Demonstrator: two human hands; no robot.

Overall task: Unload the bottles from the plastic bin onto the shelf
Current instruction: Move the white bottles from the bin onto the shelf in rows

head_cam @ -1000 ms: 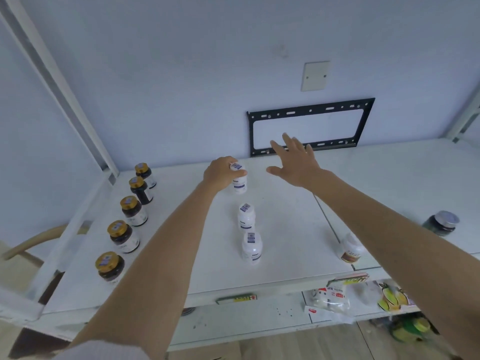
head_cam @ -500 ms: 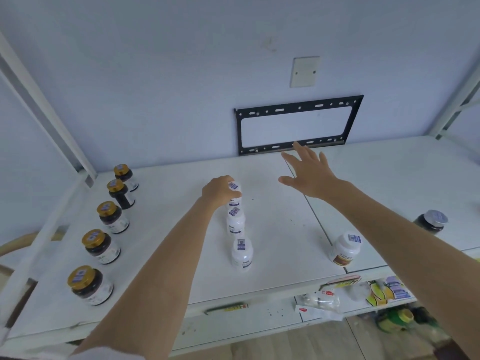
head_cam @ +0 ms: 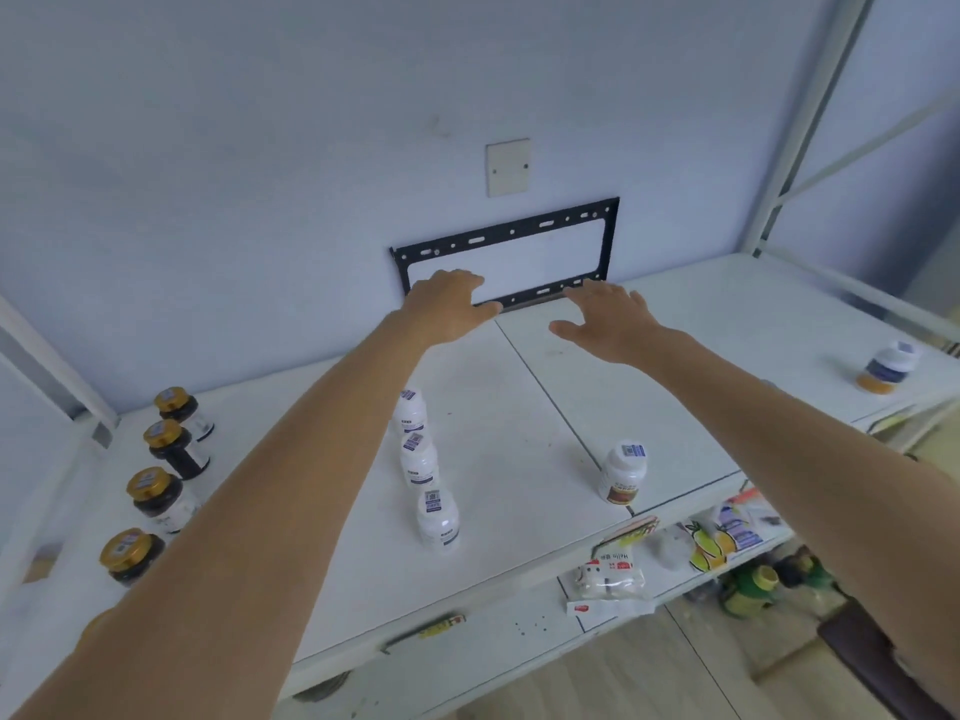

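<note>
Below the shelf's front edge (head_cam: 467,610), a lower shelf (head_cam: 519,631) carries snack packets (head_cam: 608,579); one reads "Hello", the rest too blurred to read. A yellow-green bottle (head_cam: 748,589) stands lower still at the right.

On the shelf, 4 gold-capped dark jars (head_cam: 130,556) run in a line along the left edge toward the back left corner. Mid-shelf, 3 white bottles (head_cam: 439,519) stand upright in a tight front-to-back row, each with a square code sticker on its cap and a small label too fine to read. A brown-labelled bottle (head_cam: 621,475) stands alone near the front edge, just right of the panel seam (head_cam: 545,387). Between row and this bottle the shelf is bare, as is the wide stretch behind both up to the wall. A blue-labelled bottle (head_cam: 885,371) stands well apart near the right edge. The bin is out of view.

Both arms reach over the shelf to its back edge. The left hand (head_cam: 449,309) is loose, fingers slightly bent, holding nothing, in front of the black bracket (head_cam: 506,252) on the wall. The right hand (head_cam: 608,319) is spread flat, palm down, also empty. A blank wall plate (head_cam: 508,166) sits above.

Half a second ago the left hand gripped the rearmost white bottle; it has let go and moved back to the wall, and that bottle now stands free. The right hand has stayed spread near the back.
</note>
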